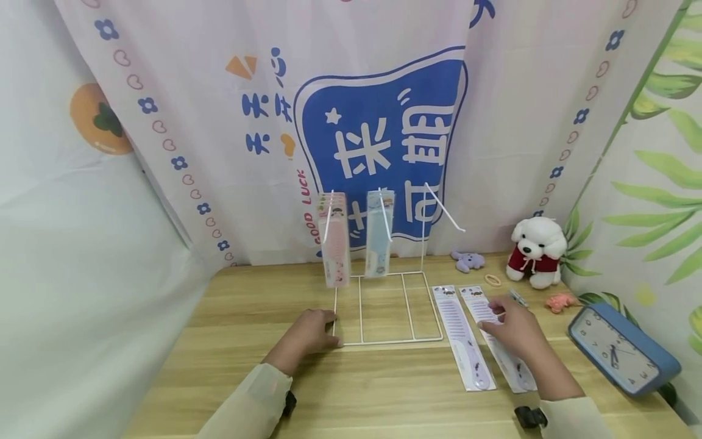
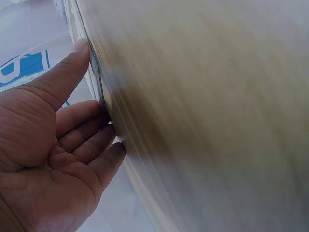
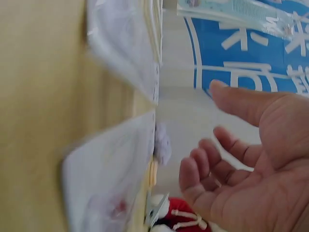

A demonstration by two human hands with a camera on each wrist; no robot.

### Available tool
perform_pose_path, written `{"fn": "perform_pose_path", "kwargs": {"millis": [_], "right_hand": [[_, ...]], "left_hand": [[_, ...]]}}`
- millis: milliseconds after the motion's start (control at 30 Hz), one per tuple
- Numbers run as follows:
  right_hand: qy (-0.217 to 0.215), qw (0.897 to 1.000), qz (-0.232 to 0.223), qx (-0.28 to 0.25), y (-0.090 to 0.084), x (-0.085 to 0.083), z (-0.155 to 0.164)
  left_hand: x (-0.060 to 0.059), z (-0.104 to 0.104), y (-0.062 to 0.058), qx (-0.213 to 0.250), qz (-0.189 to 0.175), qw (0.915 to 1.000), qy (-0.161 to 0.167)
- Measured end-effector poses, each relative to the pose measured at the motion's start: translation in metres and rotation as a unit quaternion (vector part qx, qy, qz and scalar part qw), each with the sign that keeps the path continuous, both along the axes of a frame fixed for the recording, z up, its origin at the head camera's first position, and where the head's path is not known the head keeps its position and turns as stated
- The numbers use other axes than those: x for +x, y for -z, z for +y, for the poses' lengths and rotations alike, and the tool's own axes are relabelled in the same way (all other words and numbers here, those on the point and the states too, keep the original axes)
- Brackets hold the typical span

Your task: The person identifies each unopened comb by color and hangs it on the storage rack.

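A white wire display rack (image 1: 378, 342) stands on the table, its upright hooks holding pink packaged combs (image 1: 336, 250) and blue packaged combs (image 1: 378, 238). At the rack's front left corner rests my left hand (image 1: 309, 334), thumb and fingertips at the wire base. The left wrist view shows that hand (image 2: 58, 130) with loosely bent fingers touching the tabletop. Two purple packaged combs lie side by side right of the rack, a left one (image 1: 459, 329) and a right one (image 1: 485, 312). Over the right one hovers my right hand (image 1: 515, 329), fingers loosely bent with nothing between them (image 3: 241, 159).
The rack's third hook (image 1: 445, 208), on the right, is bare. Behind the purple combs lie a purple plush toy (image 1: 468, 261) and a hair tie (image 1: 493, 280). A white plush dog (image 1: 537, 253), a coral-coloured item (image 1: 560, 302) and a blue clock (image 1: 625, 347) stand along the right side.
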State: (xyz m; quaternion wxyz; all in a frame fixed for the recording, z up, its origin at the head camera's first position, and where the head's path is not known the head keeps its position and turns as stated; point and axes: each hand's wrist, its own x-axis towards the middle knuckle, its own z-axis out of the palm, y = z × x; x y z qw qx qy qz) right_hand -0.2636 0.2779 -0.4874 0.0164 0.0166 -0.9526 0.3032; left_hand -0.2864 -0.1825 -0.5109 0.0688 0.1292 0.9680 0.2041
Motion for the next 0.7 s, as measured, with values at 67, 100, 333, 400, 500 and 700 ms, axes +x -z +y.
{"fn": "perform_pose_path", "kwargs": {"millis": [67, 100, 333, 400, 500, 700], "right_hand": [[0.012, 1.0, -0.017, 0.015, 0.004, 0.003, 0.007], [0.015, 0.999, -0.031, 0.023, 0.006, 0.004, 0.009], [0.031, 0.99, -0.116, 0.075, 0.015, 0.007, 0.012], [0.037, 0.988, -0.128, 0.081, 0.016, 0.008, 0.012], [0.043, 0.985, -0.146, 0.08, 0.017, 0.008, 0.013], [0.044, 0.983, -0.161, 0.075, 0.016, 0.006, 0.014]], "left_hand": [[0.0, 0.0, 0.001, 0.003, -0.001, 1.0, -0.002], [0.0, 0.0, 0.001, 0.004, -0.001, 1.0, -0.003], [0.0, 0.0, 0.0, 0.002, 0.001, 1.0, 0.0], [-0.001, 0.0, 0.0, 0.002, 0.002, 1.0, 0.002], [-0.001, 0.0, 0.0, 0.001, 0.002, 1.0, 0.002], [-0.001, 0.0, 0.001, 0.004, -0.004, 1.0, -0.008]]}}
